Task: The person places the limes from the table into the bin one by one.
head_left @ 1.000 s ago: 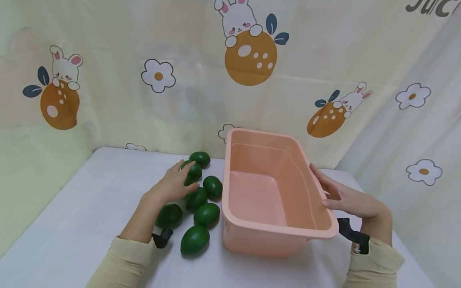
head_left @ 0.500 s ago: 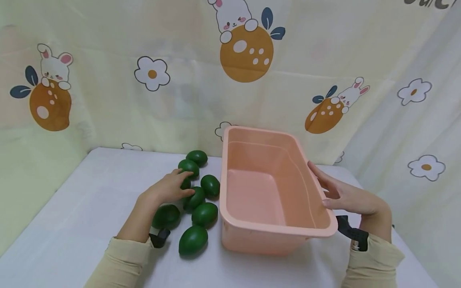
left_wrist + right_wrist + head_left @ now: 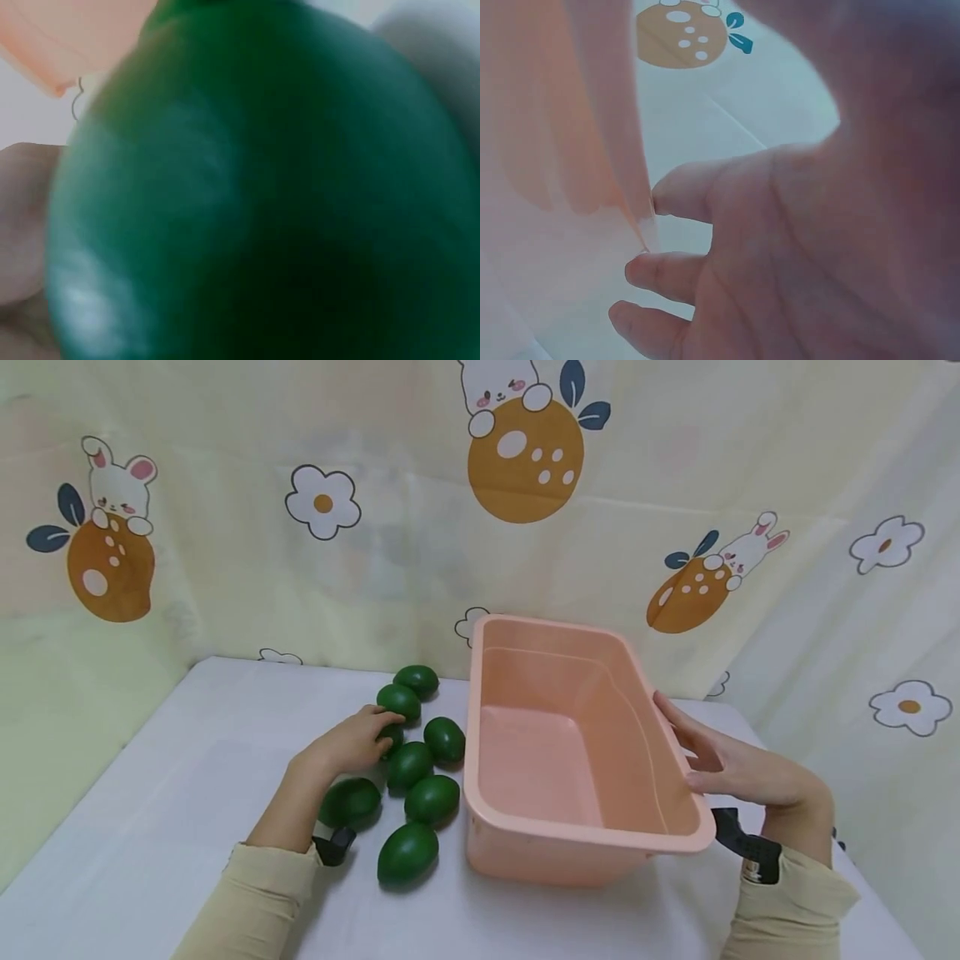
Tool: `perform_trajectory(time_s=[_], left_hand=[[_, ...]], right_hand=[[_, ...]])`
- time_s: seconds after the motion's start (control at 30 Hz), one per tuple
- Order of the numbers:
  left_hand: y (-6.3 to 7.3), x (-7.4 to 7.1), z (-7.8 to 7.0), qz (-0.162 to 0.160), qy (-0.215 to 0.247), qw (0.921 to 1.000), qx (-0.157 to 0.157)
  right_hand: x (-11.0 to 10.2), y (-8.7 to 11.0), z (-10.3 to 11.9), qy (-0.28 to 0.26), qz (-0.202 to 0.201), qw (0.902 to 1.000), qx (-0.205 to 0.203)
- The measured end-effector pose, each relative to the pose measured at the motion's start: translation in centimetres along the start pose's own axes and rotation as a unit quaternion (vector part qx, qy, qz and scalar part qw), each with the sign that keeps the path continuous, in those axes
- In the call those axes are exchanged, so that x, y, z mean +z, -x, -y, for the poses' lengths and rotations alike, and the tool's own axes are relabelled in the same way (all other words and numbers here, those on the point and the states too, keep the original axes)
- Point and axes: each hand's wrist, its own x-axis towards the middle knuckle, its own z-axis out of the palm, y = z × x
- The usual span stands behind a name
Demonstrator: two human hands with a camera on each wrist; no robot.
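My left hand [image 3: 351, 743] curls its thumb and fingertips round a dark-green oval fruit [image 3: 391, 739] on the white table, partly hidden by the fingers. Several similar smooth fruits lie close about it, one [image 3: 350, 802] beneath my wrist. In the left wrist view, a green fruit [image 3: 262, 180] fills most of the picture, with part of a finger [image 3: 26, 225] at its left. My right hand [image 3: 742, 768] touches the right side of a pink plastic basin [image 3: 588, 837] with fingers extended. The right wrist view shows those fingers [image 3: 686, 191] by the basin's outer wall [image 3: 607, 97].
The white table [image 3: 187, 760] runs back to a cream curtain [image 3: 375, 577] printed with rabbits, fruit and flowers. The basin stands right of the fruits, its inside bare. One fruit [image 3: 416, 681] lies near the table's back edge.
My left hand has come down from above the fruits, its fingers closing round one of them. The right hand stays at the basin's side. The head view has shifted slightly.
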Motion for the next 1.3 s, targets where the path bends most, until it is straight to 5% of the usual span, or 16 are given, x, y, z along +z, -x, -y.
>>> perform_trajectory(time_s=[0.53, 0.8, 1.07, 1.3], left_hand=[[-0.8, 0.7, 1.6, -0.014, 0.023, 0.9996, 0.000], [-0.9, 0.8, 1.5, -0.024, 0.034, 0.9988, -0.025], [-0.5, -0.3, 1.2, -0.037, 0.025, 0.9986, -0.028], [1.0, -2.5, 0.1, -0.084, 0.040, 0.9952, -0.033]], right_hand=[[0.0, 0.6, -0.5, 0.002, -0.004, 0.9990, 0.044], [-0.3, 0.8, -0.3, 0.015, -0.011, 0.9984, 0.053], [-0.1, 0.8, -0.2, 0.034, -0.025, 0.9977, 0.053], [-0.2, 0.8, -0.1, 0.042, -0.026, 0.9973, 0.054]])
